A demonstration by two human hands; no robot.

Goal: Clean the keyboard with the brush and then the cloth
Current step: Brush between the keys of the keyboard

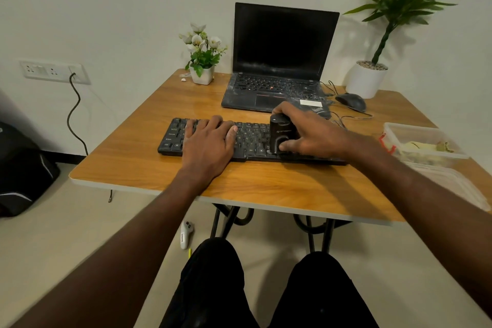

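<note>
Nearest the table's [239,184] front edge, the keyboard [247,141] lies across the middle, parallel to that edge. The left hand [207,138] lies flat on its left half, fingers straight, holding nothing and apparently steadying it. The right hand [308,130] grips the brush [281,136], a black upright unit, thumb low on its front; it stands on the keys right of centre.

Judgement: the brush stage is in hand, not shown complete; the cloth stage is not begun.

Not verifiable: bristles are hidden beneath the unit; the keyboard's right end is covered by the hand. At the right edge a tub [423,146], partly cut off, holds pale material, possibly the cloth; cannot confirm. Beyond, toward the back edge, the laptop [282,61] appears dusty.
</note>
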